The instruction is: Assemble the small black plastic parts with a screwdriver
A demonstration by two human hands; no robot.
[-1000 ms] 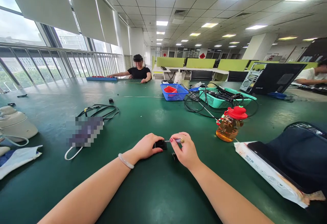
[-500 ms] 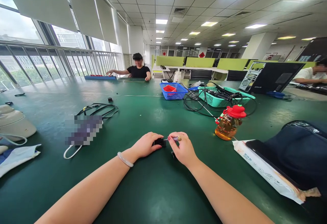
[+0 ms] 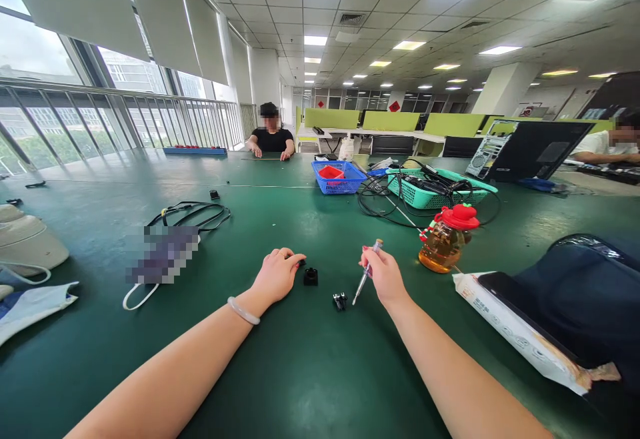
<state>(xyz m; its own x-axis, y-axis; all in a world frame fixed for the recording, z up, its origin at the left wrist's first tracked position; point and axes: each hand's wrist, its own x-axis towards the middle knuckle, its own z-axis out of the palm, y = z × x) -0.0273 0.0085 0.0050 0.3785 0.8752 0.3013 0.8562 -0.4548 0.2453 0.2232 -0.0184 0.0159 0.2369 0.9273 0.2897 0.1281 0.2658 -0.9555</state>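
- One pronged black part (image 3: 340, 301) sits left of the right hand (image 3: 387, 277), seemingly kept within reach.
- That hand grasps one screwdriver (image 3: 363, 283), tip down, probably for control.
- One square black housing (image 3: 311, 277) lies just right of the left hand (image 3: 275, 277); its fingertips meet one dark piece (image 3: 301, 263), whether gripped I can't tell.
- Beyond the right hand: one bottle (image 3: 441, 252), two baskets, blue (image 3: 339, 187) and green (image 3: 420, 197).

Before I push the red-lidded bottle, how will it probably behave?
The red-lidded bottle would probably feel weighty, since amber liquid shows inside. A push may make that liquid slosh. Standing upright, it seems more apt to slide or tip than roll.
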